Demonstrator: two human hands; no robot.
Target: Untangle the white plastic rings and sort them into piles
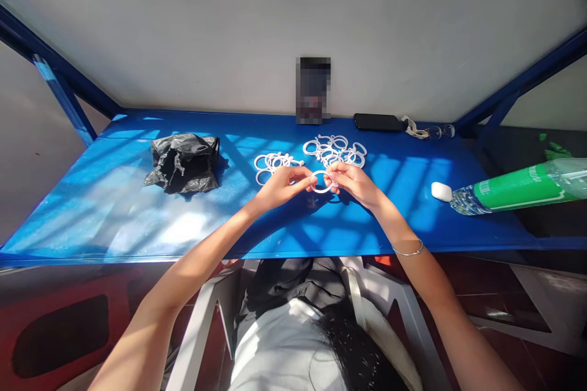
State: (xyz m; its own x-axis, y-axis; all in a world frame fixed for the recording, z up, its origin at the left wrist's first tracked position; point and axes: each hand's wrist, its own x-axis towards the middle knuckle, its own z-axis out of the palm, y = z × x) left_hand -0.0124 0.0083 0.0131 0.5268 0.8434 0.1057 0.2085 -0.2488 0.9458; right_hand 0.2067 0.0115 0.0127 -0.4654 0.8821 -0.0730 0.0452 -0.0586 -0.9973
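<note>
A white ring (321,190), which looks like a plastic curtain ring, is held between my two hands above the blue table. My left hand (285,186) pinches its left side between thumb and fingers. On the opposite side, my right hand (351,182) grips the ring with thumb and fingertips. Just beyond my left hand lies a small pile of similar white rings (261,162). Past my right hand is a larger, tangled pile of white rings (339,143). Small knobs show on several of them.
A crumpled black plastic bag (186,162) sits at left on the blue table (257,244). Against the wall are a blurred dark upright rectangle (313,91), a black phone (377,123) and a pale-strapped item (416,128). A white case (441,191) and green-labelled bottle (527,187) lie right.
</note>
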